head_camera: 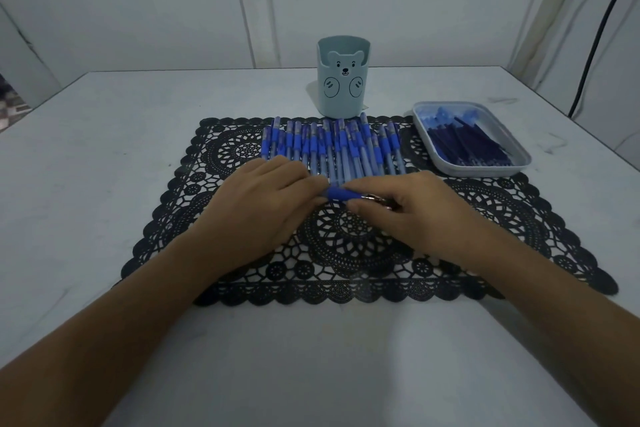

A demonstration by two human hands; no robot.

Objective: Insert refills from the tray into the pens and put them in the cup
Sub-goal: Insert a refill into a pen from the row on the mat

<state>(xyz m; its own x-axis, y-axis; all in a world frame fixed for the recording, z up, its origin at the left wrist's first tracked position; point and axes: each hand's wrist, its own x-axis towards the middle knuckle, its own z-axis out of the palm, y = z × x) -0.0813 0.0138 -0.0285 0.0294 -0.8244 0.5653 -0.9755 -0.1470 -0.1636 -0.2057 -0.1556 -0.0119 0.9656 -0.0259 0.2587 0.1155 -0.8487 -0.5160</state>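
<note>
A ballpoint pen with a clear barrel and a blue rubber grip is held crosswise over the middle of the black lace-pattern placemat. From my seat I see only its blue grip and a glint of metal tip between the two hands. The left hand comes in from the left with its fingers curled down over the barrel end, so the barrel itself is hidden from me. The right hand meets it from the other side, thumb and fingers pinching the tip end of the same pen. Something small and metallic shows at that pinch, too blurred for me to name. Just beyond the hands, a row of matching blue-gripped pens lies side by side along the far edge of the placemat, running lengthwise away from me. Behind that row a pale blue plastic cup with a bear face on its front stands upright on the white worktop, and I cannot see into it. To the right, a shallow pale grey rectangular tray sits at the placemat's far right corner, holding a heap of dark blue refills. A black cable hangs down the wall at the far right
</note>
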